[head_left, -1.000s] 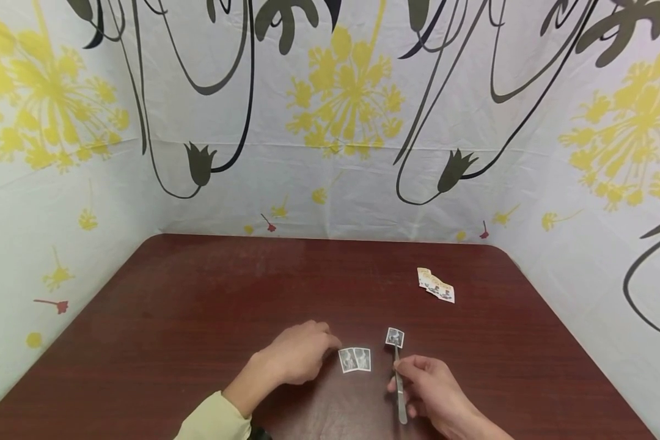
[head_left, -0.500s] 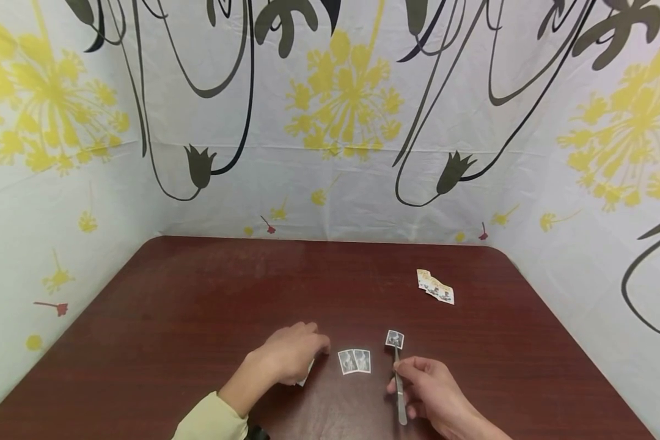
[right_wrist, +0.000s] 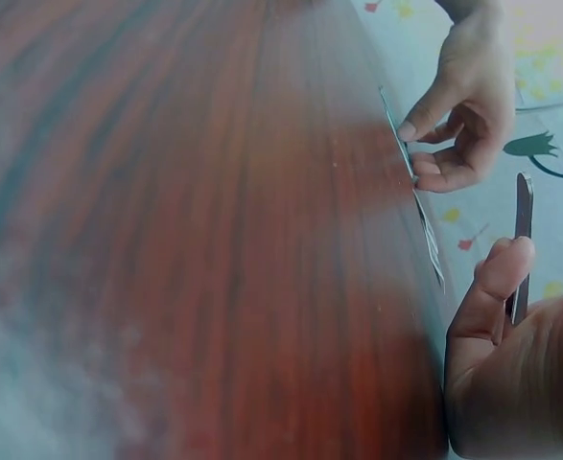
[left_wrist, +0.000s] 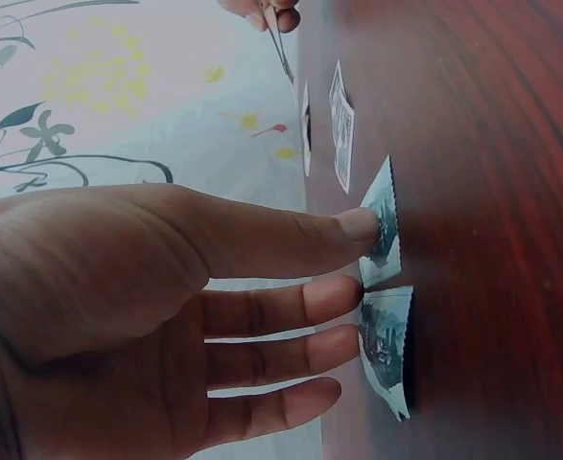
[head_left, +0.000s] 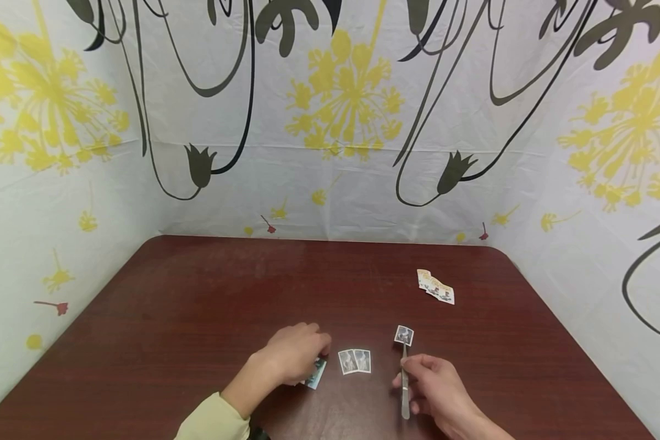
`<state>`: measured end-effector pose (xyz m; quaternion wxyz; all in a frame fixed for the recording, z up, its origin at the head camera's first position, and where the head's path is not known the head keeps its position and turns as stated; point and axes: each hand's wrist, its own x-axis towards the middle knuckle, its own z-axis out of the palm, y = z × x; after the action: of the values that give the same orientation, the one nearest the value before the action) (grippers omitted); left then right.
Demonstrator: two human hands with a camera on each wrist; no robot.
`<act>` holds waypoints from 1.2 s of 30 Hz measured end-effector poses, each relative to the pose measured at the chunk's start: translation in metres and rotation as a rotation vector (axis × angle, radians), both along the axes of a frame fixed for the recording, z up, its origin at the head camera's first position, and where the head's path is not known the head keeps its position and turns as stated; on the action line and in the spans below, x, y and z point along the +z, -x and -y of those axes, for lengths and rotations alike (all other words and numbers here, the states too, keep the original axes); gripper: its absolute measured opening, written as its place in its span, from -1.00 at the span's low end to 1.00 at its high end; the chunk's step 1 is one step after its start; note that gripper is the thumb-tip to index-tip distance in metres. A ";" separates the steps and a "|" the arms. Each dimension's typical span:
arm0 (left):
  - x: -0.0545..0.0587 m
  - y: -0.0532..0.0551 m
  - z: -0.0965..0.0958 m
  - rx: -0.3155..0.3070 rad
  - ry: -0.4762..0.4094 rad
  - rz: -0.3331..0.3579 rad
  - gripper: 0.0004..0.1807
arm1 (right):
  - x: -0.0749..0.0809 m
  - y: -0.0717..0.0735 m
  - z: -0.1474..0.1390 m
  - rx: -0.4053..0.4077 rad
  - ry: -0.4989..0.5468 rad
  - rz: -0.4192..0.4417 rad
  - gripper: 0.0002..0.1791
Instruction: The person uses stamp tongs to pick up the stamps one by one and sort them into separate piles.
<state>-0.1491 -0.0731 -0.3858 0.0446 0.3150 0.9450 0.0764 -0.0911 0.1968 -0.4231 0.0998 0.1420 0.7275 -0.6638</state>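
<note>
My left hand (head_left: 299, 354) reaches down to the table, partly covering blue-green postage stamps (head_left: 316, 374). In the left wrist view, its thumb lies on one stamp (left_wrist: 385, 230) and other fingertips touch near a second stamp (left_wrist: 387, 350); the fingers are fairly straight and the index finger is hidden. My right hand (head_left: 437, 385) grips metal tweezers (head_left: 405, 391) between thumb and fingers. At the tweezers' tip is a grey stamp (head_left: 404, 335) with a white border. Between the hands lie two grey stamps (head_left: 354, 361), side by side and slightly overlapping.
Farther back on the right, a fanned group of white and orange stamps (head_left: 436, 287) lies on the dark red-brown table (head_left: 225, 287). A white cloth (head_left: 330, 183) printed with yellow flowers and dark stems hangs around the table's far and side edges.
My left hand has drawn back slightly left, and the blue-green stamps have come into sight beneath it. The tweezers and grey stamp have shifted a little right.
</note>
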 end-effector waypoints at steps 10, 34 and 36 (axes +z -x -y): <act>-0.001 -0.001 -0.003 -0.007 -0.007 -0.016 -0.75 | -0.001 0.001 -0.005 -0.039 -0.016 -0.012 -0.83; -0.004 -0.001 -0.004 -0.005 -0.009 -0.034 -0.80 | 0.006 0.017 -0.036 -0.129 -0.103 -0.021 -0.81; -0.004 -0.001 -0.004 -0.007 -0.010 -0.034 -0.80 | 0.007 0.018 -0.040 -0.132 -0.107 -0.021 -0.81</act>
<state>-0.1483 -0.0689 -0.3895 0.0274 0.3196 0.9441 0.0756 -0.1095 0.2365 -0.4163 0.0403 0.1876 0.7519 -0.6308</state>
